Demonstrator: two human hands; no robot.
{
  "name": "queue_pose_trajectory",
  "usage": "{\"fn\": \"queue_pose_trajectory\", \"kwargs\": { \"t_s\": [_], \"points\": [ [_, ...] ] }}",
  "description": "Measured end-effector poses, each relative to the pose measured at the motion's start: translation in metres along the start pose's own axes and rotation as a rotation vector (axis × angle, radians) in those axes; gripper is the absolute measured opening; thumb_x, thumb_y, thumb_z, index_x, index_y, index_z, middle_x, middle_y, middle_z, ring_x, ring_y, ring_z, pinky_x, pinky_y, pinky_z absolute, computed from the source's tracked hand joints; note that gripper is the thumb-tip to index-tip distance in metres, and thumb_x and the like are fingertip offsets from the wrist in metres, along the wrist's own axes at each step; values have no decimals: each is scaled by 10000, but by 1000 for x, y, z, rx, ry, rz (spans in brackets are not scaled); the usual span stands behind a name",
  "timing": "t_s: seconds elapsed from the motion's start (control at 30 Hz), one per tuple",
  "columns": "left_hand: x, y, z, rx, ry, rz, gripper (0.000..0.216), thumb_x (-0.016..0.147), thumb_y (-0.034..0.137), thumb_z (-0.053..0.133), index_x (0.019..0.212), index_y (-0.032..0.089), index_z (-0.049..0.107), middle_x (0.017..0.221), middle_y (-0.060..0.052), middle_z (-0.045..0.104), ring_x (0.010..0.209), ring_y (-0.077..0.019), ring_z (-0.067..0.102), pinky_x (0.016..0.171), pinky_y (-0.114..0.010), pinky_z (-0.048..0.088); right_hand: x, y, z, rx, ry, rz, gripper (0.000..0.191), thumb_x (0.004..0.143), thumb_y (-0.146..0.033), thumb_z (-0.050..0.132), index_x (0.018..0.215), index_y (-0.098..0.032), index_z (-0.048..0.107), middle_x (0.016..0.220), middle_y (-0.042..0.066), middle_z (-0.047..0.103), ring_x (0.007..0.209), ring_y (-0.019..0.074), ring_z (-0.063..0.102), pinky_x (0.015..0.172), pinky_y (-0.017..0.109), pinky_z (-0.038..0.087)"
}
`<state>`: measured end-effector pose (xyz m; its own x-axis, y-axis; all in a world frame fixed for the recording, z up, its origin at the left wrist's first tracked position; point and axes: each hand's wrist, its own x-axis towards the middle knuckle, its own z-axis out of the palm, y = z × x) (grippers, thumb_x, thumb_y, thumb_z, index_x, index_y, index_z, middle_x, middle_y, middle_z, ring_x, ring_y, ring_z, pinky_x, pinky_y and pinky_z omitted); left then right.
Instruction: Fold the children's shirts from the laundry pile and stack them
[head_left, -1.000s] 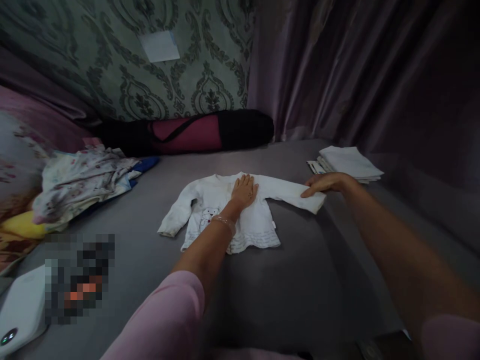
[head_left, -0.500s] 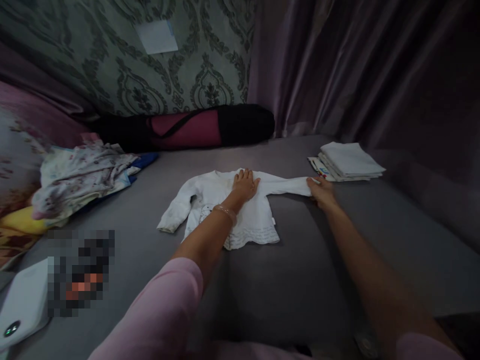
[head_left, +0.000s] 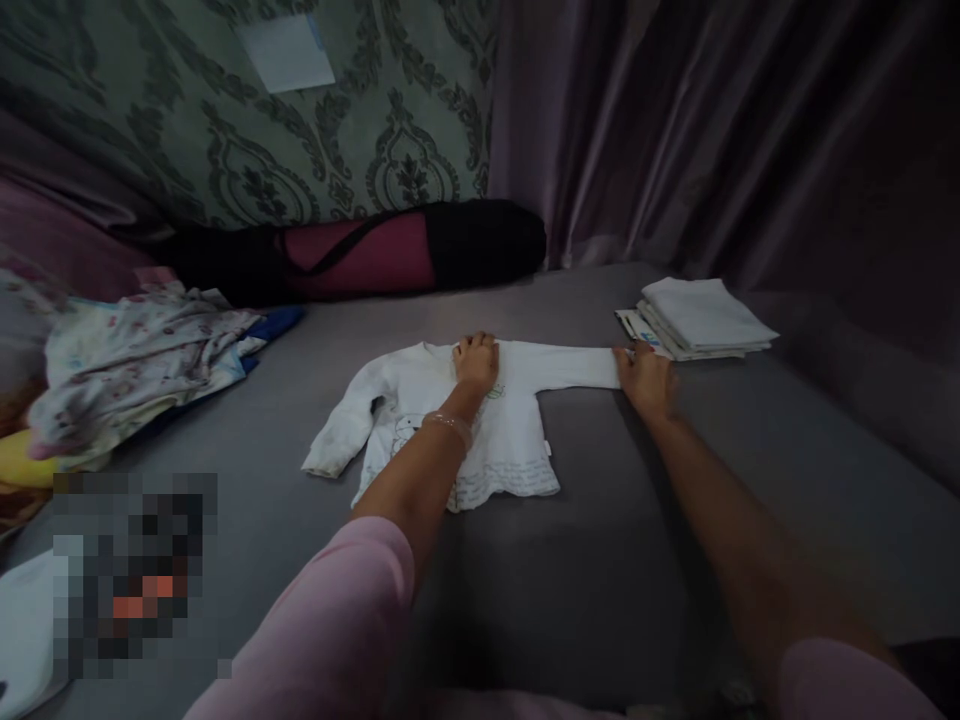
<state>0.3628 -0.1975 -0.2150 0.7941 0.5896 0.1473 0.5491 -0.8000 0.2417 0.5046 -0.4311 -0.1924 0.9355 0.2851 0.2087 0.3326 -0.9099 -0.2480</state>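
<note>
A small white long-sleeved shirt [head_left: 514, 430] lies spread on the grey bed surface, its collar pointing away from me. Printing runs along its hem, and a drawn figure shows on the chest. My left hand [head_left: 476, 362] is at the collar, fingers bent down onto the cloth and closed on it; the fingertips are hidden. Out at the end of the right-hand sleeve, my right hand [head_left: 646, 382] grips the cuff, and that sleeve lies straight. The other sleeve [head_left: 337, 440] slants down to the left, slightly creased.
Folded white cloths [head_left: 705, 318] form a stack beyond my right hand. Rumpled patterned clothes [head_left: 150, 360] lie on the left. A long black and maroon bag [head_left: 360, 255] rests along the wall. At lower left are a white object [head_left: 30, 620] and a pixelated patch.
My left hand has gone from lying flat on the chest to bent fingers nearer the collar. The sleeve by my right hand is straighter and smoother. The view has shifted slightly.
</note>
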Motion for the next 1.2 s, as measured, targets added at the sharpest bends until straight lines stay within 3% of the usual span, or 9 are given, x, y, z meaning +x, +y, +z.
{"fn": "queue_pose_trajectory", "kwargs": {
  "t_s": [0.3, 0.37, 0.47, 0.6, 0.77, 0.93, 1.2],
  "points": [
    [8, 3, -13, -14, -42, -91, 348, 973, 242, 291, 1207, 200, 545, 1316, -131, 529, 1168, -317, 412, 913, -454, 338, 10, 22, 13, 12, -38, 57, 479, 962, -416, 339, 1111, -97, 664, 993, 228, 692, 963, 313, 649, 764, 368, 456],
    [11, 6, -16, -29, -23, -39, 338, 950, 203, 339, 1199, 206, 567, 1309, -124, 541, 1191, -320, 388, 920, -465, 316, 10, 23, 13, 83, -57, 94, 512, 963, -426, 304, 1092, -99, 677, 1016, 227, 691, 975, 313, 647, 768, 361, 450],
    [15, 11, -18, -122, 31, 148, 309, 950, 251, 394, 1167, 231, 613, 1289, -86, 576, 1207, -299, 379, 941, -459, 282, 4, 24, 14, 153, -57, 134, 500, 943, -435, 324, 1068, -119, 691, 997, 206, 699, 937, 299, 649, 748, 349, 441],
    [23, 16, -14, -162, -29, 218, 260, 928, 298, 477, 1095, 211, 655, 1185, -93, 634, 1154, -289, 430, 950, -451, 256, -4, 27, 18, 146, -9, 40, 429, 897, -377, 392, 1100, -136, 683, 966, 169, 707, 895, 277, 638, 744, 338, 432],
    [27, 16, 0, -145, 34, 227, 250, 946, 226, 410, 1002, 185, 650, 1098, -104, 651, 1090, -274, 472, 943, -431, 254, -3, 30, 16, 226, 37, -118, 427, 921, -369, 374, 1131, -166, 685, 1063, 144, 701, 946, 258, 629, 777, 325, 439],
    [28, 11, 12, -102, 74, 108, 269, 971, 253, 364, 1050, 189, 613, 1140, -107, 634, 1091, -274, 476, 912, -407, 284, 4, 30, 15, 146, 52, -52, 400, 944, -366, 383, 1145, -198, 685, 994, 130, 711, 886, 242, 628, 734, 322, 436],
    [27, 18, 5, -66, 16, 187, 314, 980, 231, 336, 1087, 153, 621, 1132, -137, 624, 1109, -277, 509, 950, -422, 349, 9, 34, 22, 12, 105, -28, 371, 899, -387, 471, 1096, -190, 716, 1004, 156, 665, 802, 226, 612, 649, 316, 412]
  ]
}}
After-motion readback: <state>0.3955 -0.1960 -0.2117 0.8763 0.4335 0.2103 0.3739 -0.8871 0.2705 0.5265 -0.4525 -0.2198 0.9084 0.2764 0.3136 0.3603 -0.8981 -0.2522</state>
